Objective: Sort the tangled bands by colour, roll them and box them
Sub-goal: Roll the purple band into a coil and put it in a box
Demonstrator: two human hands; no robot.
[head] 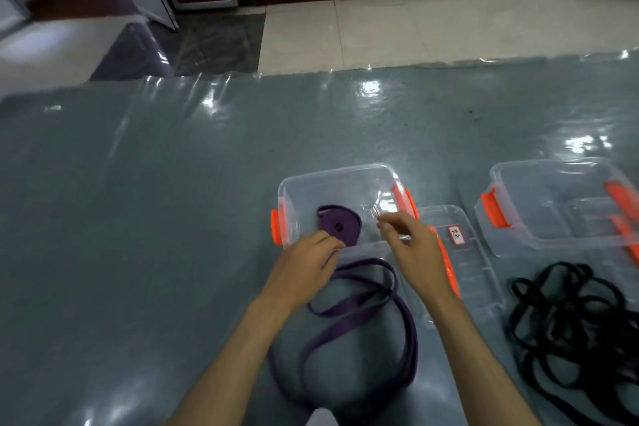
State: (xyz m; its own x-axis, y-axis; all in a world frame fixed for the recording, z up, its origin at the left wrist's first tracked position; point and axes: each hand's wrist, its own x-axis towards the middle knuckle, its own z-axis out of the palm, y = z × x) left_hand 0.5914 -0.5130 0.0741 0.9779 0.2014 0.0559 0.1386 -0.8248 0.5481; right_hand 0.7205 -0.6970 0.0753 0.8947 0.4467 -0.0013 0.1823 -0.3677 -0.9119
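A rolled purple band [339, 226] lies inside a clear box [332, 174] with orange latches, in the middle of the view. In front of the box a long loose purple band [408, 321] sprawls in loops on the grey-green mat. My left hand [307, 263] is at the box's near edge, fingers curled around the upper end of the loose purple band. My right hand [408, 245] hovers over the box's right near corner, its fingers loosely curled with nothing visible in them. A tangled heap of black bands [570, 315] lies at the right.
A clear lid [473, 270] with a small white label lies right of the box. A second clear box [553, 242] with orange latches stands at the far right. The plastic-covered mat [155, 200] spreads left and back to a tiled floor.
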